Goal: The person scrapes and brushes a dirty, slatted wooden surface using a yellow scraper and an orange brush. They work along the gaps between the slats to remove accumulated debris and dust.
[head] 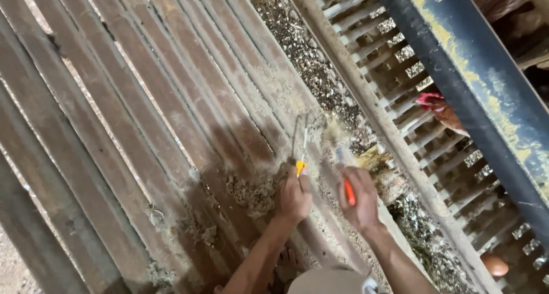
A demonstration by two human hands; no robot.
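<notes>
The left hand [294, 198] is closed around a thin tool with a yellow handle [301, 167], and its metal blade points up and away from the person, lying flat against the dusty wooden slats [171, 117]. The right hand [360, 200] grips a brush with an orange handle [346, 185], whose long side also runs up and away, with pale bristles at the far end. A hen [440, 110] stands behind the bars by a dark pipe [474, 82], and an egg [494, 265] lies low on the right.
</notes>
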